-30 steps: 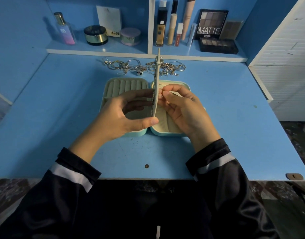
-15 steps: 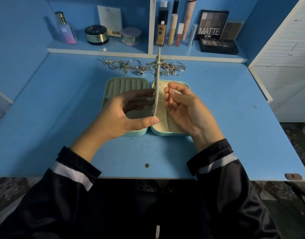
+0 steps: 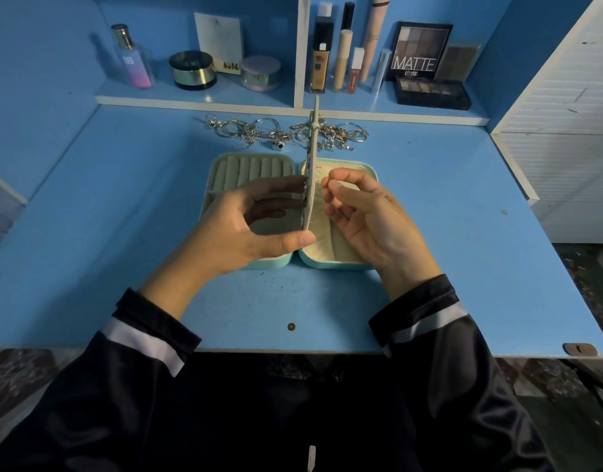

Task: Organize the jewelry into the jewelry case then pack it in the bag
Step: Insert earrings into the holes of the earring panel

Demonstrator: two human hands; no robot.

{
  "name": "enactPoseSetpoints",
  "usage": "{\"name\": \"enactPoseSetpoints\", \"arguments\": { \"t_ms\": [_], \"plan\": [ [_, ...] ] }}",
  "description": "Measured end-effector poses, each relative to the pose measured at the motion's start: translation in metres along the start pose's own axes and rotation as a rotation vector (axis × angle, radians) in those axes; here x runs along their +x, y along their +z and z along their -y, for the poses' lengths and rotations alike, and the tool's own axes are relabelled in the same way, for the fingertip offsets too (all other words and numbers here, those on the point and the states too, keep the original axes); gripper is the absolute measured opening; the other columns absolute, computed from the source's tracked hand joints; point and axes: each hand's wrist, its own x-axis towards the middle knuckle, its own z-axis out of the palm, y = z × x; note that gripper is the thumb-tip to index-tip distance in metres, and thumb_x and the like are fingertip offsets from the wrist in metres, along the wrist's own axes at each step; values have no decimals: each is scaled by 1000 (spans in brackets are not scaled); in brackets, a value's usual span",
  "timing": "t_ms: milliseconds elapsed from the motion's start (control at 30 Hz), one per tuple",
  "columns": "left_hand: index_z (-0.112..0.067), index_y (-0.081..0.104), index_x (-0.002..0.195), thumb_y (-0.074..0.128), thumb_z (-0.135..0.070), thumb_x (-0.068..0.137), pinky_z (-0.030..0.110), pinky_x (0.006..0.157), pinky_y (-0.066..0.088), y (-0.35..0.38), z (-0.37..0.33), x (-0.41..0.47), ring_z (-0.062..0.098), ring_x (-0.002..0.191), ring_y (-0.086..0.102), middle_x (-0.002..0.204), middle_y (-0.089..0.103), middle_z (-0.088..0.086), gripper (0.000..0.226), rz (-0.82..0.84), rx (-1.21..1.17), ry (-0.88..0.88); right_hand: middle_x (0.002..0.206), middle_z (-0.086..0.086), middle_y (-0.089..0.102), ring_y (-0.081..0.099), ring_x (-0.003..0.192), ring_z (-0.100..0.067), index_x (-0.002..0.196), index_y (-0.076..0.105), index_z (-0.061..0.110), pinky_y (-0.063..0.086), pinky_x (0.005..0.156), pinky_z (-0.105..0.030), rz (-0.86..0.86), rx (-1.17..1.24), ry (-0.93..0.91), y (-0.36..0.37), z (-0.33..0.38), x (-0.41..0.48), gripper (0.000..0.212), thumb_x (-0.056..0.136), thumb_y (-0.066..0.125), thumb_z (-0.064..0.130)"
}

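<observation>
A mint-green jewelry case lies open in the middle of the blue desk, with cream ring rolls in its left half. Its cream middle flap stands upright on edge. My left hand grips this flap, thumb on the near edge and fingers on its left face, where small earrings hang. My right hand hovers just right of the flap, thumb and forefinger pinched on something tiny, apparently an earring part. A heap of silver and gold jewelry lies behind the case. No bag is in view.
A shelf behind the desk holds a perfume bottle, jars, makeup tubes and eyeshadow palettes. A white cabinet stands at the right. Bare desk surface lies on both sides of the case.
My right hand drew back from the flap, then its thumb and forefinger closed into a pinch just beside it. My left hand keeps the flap upright.
</observation>
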Motion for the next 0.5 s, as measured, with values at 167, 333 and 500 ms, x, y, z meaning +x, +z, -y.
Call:
{"name": "enactPoseSetpoints", "arguments": {
  "t_ms": [167,333,500],
  "plan": [
    [-34,59,120,82,-39,61,20,98,48,1,-1,0,5,114,63,117,69,-15,63,1,2,6,77,-6,65,62,69,-11,86,63,5,53,68,-19,-31,-63,-41,2,-5,1,15,90,55,-6],
    [-34,59,120,82,-37,62,19,98,48,1,0,0,5,113,63,117,69,-15,63,-3,-5,17,71,-5,65,62,67,-12,86,64,3,54,69,-20,-47,-100,-97,4,-9,2,14,90,55,-7],
    [-37,59,118,82,-37,62,16,95,47,2,-1,-1,4,113,63,115,69,-17,61,-5,-3,23,78,-8,69,64,72,-16,91,66,0,55,72,-22,-53,-144,-121,3,-13,5,10,90,57,-6]
  ]
}}
